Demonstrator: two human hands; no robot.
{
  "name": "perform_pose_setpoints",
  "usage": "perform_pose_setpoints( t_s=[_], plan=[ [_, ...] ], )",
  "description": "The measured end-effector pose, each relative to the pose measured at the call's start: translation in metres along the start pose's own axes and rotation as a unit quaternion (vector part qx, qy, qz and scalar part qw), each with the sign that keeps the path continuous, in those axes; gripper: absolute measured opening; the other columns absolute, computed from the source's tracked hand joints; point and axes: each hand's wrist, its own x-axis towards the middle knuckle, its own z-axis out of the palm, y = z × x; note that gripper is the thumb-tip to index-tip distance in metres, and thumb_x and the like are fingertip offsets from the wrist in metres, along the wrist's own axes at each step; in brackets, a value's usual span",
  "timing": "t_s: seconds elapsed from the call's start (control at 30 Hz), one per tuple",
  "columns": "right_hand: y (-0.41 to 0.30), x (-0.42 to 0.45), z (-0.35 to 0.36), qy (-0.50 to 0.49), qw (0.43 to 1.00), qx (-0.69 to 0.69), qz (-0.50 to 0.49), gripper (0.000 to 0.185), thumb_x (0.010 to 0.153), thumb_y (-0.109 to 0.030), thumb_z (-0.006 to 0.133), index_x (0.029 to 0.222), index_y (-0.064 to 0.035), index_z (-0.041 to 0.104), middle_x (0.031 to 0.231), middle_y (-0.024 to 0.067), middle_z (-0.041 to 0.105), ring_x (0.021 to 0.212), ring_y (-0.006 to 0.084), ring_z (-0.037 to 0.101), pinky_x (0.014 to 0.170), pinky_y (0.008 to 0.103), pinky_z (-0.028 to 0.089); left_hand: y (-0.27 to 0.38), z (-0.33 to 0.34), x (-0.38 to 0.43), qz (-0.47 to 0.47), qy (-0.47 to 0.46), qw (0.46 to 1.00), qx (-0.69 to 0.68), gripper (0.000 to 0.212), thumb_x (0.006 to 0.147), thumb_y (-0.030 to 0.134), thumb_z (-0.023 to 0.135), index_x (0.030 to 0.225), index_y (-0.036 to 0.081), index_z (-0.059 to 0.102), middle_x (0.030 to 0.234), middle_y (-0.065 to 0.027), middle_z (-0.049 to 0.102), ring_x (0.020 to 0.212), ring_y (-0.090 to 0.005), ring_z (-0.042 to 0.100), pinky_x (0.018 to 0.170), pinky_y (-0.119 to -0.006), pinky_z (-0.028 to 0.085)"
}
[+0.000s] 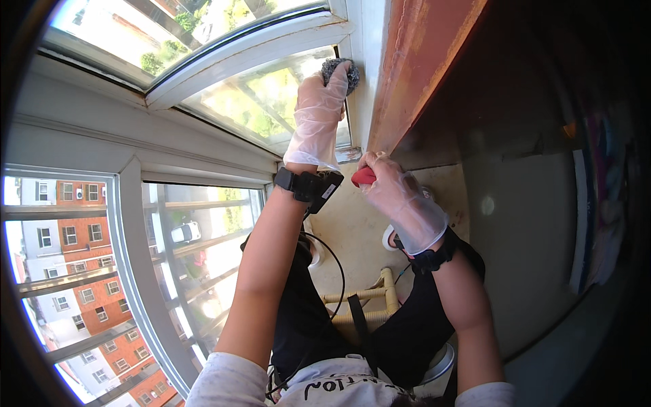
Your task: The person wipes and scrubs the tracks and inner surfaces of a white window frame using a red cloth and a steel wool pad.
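My left hand (pixel 319 104), in a clear plastic glove, grips a grey metal scouring ball (pixel 350 77). The ball is at the right edge of the lower window pane (pixel 244 104), by its white frame (pixel 359 89); whether it touches the glass or the frame I cannot tell. Lower and to the right, my right hand (pixel 394 196) wears the same kind of glove. Its fingers close around a small red object (pixel 363 177), mostly hidden in the palm, so its kind is unclear.
A reddish-brown panel (pixel 412 66) rises right of the frame. Barred windows (pixel 129 229) line the left side. Between my legs is a cream-coloured chair or stool frame (pixel 389 290); a black cable (pixel 342 269) loops beside it. A pale round container (pixel 441 364) stands near my right thigh.
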Motion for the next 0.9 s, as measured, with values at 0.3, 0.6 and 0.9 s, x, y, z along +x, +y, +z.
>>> perform_pose_setpoints(
  t_s=[0.3, 0.6, 0.9],
  plan=[
    [-0.007, 0.003, 0.009, -0.121, 0.882, 0.441, 0.115, 0.059, 0.064, 0.004, 0.052, 0.118, -0.0106, 0.033, 0.111, 0.0081, 0.039, 0.1, 0.0182, 0.043, 0.081, 0.0274, 0.041, 0.004, -0.043, -0.009, 0.003, -0.023, 0.999, 0.023, 0.052, 0.08, 0.047, 0.054, 0.07, -0.003, 0.057, 0.044, -0.0061, 0.047, 0.037, -0.0144, 0.047, 0.039, -0.03, 0.038],
    [-0.077, 0.015, 0.0, 0.357, 0.894, 0.0, -0.27, 0.045, 0.068, 0.004, 0.06, 0.107, -0.0165, 0.054, 0.112, 0.009, 0.044, 0.098, 0.026, 0.049, 0.077, 0.0364, 0.045, 0.006, -0.089, -0.022, 0.007, 0.079, 0.982, -0.17, 0.048, 0.082, 0.045, 0.054, 0.073, -0.002, 0.051, 0.041, -0.0041, 0.043, 0.033, -0.0121, 0.039, 0.035, -0.025, 0.031],
    [-0.132, 0.077, -0.073, 0.582, 0.696, -0.322, -0.27, 0.042, 0.066, -0.002, 0.065, 0.104, -0.0176, 0.056, 0.111, 0.0057, 0.042, 0.092, 0.0301, 0.046, 0.078, 0.0382, 0.044, 0.0, -0.12, -0.022, 0.012, 0.097, 0.971, -0.218, 0.045, 0.081, 0.043, 0.057, 0.071, -0.001, 0.049, 0.042, -0.0034, 0.043, 0.031, -0.0113, 0.039, 0.032, -0.026, 0.029]
  ],
)
